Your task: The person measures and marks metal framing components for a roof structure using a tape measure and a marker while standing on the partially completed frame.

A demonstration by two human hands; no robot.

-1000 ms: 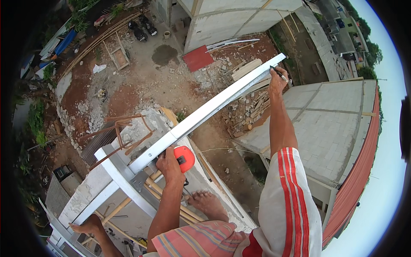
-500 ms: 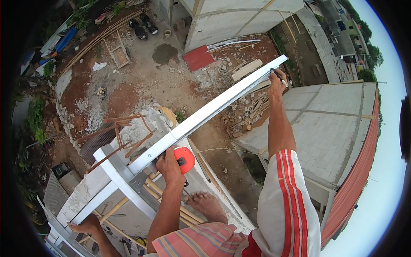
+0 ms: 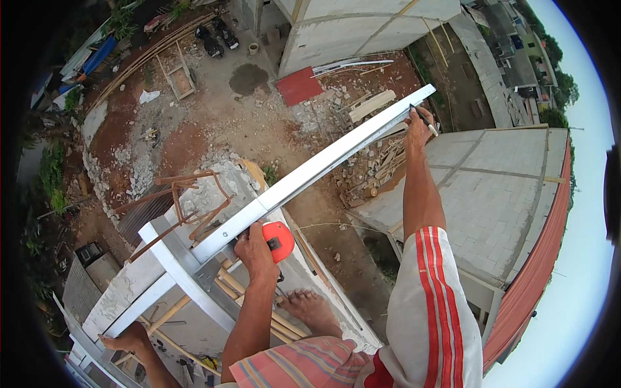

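A long silvery metal channel (image 3: 310,167) slants from a frame of similar channels (image 3: 181,258) at lower left to the upper right. My left hand (image 3: 255,249) is closed around a red tape measure (image 3: 279,242) against the channel's underside. Along its lower edge runs what looks like the drawn-out blade (image 3: 352,146). At the far end my right hand (image 3: 417,128) pinches a dark marker pen (image 3: 424,118), its tip at the channel's edge. Another person's hand (image 3: 129,341), at lower left, grips a lower channel of the frame.
My bare foot (image 3: 314,312) stands on a narrow concrete wall top (image 3: 349,323), high above rubble-strewn ground (image 3: 213,116). Bent rusty rebar (image 3: 194,194) sticks up beside the frame. Bamboo poles (image 3: 233,284) lie below it. A grey block wall (image 3: 479,187) rises at right.
The pen in my right hand has tilted, its back end swinging slightly down and right. The channel, tape measure and left hand have barely moved.
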